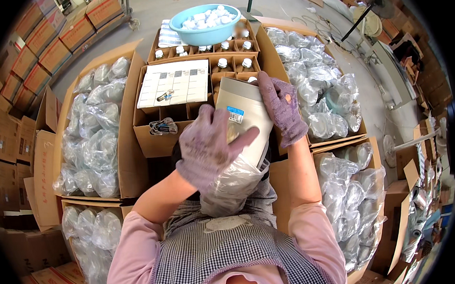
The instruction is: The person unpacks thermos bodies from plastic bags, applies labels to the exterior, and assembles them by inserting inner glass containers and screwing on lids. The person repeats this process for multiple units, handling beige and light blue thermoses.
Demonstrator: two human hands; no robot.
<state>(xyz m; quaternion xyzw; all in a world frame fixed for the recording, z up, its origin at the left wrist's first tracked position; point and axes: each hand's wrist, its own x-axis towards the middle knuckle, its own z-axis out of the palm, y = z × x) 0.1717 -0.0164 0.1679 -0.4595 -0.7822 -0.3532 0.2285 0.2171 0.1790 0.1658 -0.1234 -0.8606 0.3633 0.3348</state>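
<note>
Half spread, the gloved left hand (204,143) is held over a thin, crinkled plastic bag (227,194), its grip unclear; the bag could be torn by corners of the smooth, boxy beige carton (255,116) tilted between both hands, which could slip if its right edge, clasped by the right hand (284,109), were released.

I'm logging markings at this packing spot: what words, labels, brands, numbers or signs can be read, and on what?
I note where text stands, without copying wording.
Held box: blue-and-white barcode sticker; fine print too small to read.
White sheet: dark blocks; lettering too small.
Carton panel, left: red marks, not copied.
Stacked cartons, upper left: red print, too small.
Glove on the left hand: dark print, blurred.
</note>
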